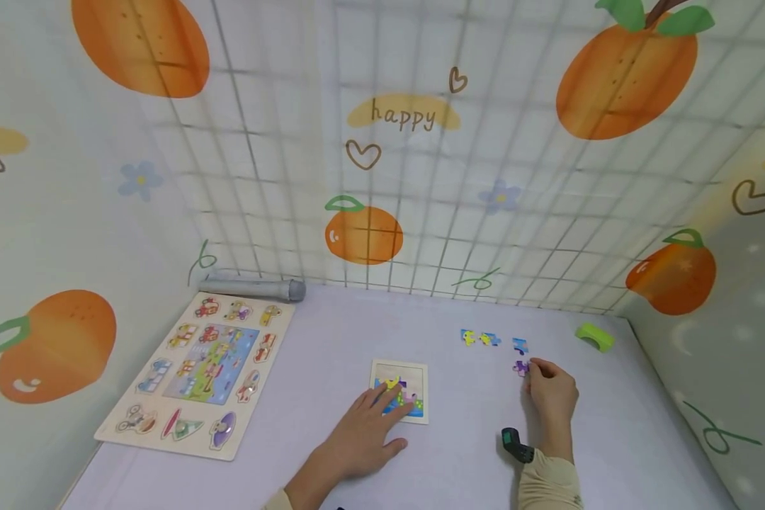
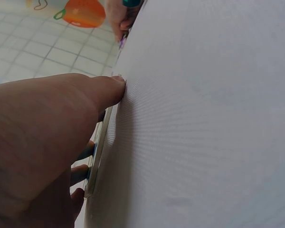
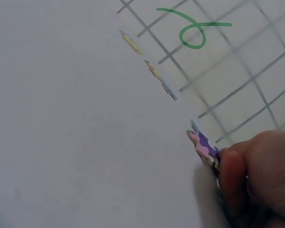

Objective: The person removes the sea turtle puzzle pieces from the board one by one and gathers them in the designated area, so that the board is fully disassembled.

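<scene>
At the right, my right hand [image 1: 553,397] pinches a purple and pink jigsaw piece [image 1: 520,367] between thumb and forefinger, low over the table. The right wrist view shows the piece [image 3: 203,145] at the fingertips. Just beyond it lies a blue jigsaw piece [image 1: 520,345]. Two yellow and blue pieces [image 1: 468,337] lie further left. My left hand [image 1: 366,432] rests with spread fingers on a small puzzle tray [image 1: 426,389], partly filled with colourful pieces. Its fingers cover part of the picture. In the left wrist view, the thumb [image 2: 109,90] lies near the tray's edge.
A large wooden vehicle puzzle board [image 1: 111,427] lies at the left, with a grey tube [image 1: 251,287] behind it. A green arched block [image 1: 594,337] sits at the back right. A printed curtain over a grid [image 1: 421,212] closes off the back.
</scene>
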`<state>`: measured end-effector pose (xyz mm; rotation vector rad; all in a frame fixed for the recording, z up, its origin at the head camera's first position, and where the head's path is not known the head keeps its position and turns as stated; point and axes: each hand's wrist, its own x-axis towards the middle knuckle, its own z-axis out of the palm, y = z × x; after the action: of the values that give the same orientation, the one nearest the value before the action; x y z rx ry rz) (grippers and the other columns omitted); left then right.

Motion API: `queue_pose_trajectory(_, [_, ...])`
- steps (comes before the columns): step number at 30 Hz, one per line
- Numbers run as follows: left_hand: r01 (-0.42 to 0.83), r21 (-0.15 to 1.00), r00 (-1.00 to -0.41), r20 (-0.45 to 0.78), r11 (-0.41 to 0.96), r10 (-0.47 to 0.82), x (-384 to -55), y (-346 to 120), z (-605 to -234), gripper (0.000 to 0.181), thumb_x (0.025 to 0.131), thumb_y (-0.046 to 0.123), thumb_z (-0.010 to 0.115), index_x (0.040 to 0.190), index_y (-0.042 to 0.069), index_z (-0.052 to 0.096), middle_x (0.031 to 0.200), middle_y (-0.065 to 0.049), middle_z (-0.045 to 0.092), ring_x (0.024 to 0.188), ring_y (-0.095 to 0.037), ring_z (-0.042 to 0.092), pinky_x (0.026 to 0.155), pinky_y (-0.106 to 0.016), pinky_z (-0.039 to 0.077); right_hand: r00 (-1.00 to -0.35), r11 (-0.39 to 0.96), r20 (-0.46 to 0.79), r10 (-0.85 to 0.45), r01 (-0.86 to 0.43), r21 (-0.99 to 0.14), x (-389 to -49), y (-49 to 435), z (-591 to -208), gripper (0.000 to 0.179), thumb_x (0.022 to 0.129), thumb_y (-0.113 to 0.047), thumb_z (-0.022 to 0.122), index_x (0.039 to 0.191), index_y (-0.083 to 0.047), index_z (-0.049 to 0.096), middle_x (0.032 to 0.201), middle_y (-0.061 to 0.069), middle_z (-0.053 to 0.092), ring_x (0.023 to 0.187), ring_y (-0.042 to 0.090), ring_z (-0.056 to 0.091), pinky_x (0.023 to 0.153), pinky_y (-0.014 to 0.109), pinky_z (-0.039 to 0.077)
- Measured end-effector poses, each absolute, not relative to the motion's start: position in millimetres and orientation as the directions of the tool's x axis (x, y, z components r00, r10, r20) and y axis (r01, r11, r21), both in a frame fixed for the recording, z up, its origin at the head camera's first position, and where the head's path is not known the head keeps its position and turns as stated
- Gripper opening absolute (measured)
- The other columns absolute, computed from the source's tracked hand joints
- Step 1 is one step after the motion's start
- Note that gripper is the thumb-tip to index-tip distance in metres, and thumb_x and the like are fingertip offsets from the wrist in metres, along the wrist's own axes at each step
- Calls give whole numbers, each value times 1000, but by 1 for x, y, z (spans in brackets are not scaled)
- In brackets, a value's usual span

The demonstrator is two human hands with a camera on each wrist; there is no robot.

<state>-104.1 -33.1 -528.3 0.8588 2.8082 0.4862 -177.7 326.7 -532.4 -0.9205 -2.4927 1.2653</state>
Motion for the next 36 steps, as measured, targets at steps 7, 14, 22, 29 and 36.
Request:
queue_pose_trajectory(7, [508,349,-823,-73,787,563,-104,-32,-528,58,102,52,55,156,36,41,170,-1,27,157,-29,24,128,-51,25,-785,458,-54,617,415,-786,-177,328,-535,32,102,-24,58,124,-4,71,94,15,72,55,7,58,54,21,40])
queue_pose_trajectory(14, [516,344,-818,-73,784,570,-104,-33,-528,58,102,52,54,156,35,40,170,-1,27,157,-30,24,127,-52,25,-779,427,-107,618,447,-786,-175,327,-536,45,98,-30,64,135,-5,62,125,18,67,113,32,61,95,42,49])
queue_pose_trajectory(22, [517,339,-819,-72,786,569,-103,-33,-529,58,102,51,54,156,35,41,170,-2,27,157,-30,24,128,-51,25,-830,516,-98,549,430,-741,-170,321,-538,60,92,-29,73,142,-2,54,140,23,58,140,45,42,119,59,31])
queue_pose_trajectory(29, [511,332,-822,-82,793,564,-101,-34,-528,59,102,53,54,156,36,40,170,0,27,157,-29,24,128,-50,25,-815,552,-31,579,419,-721,-171,315,-539,53,92,-25,72,136,2,59,133,25,62,130,46,50,113,58,38])
queue_pose_trajectory(36, [512,348,-820,-74,785,568,-104,-34,-530,59,102,52,54,157,36,39,170,-1,26,158,-29,23,128,-52,24,-796,545,-34,605,445,-710,-175,312,-538,53,93,-27,71,136,1,60,132,25,62,128,46,52,112,58,39])
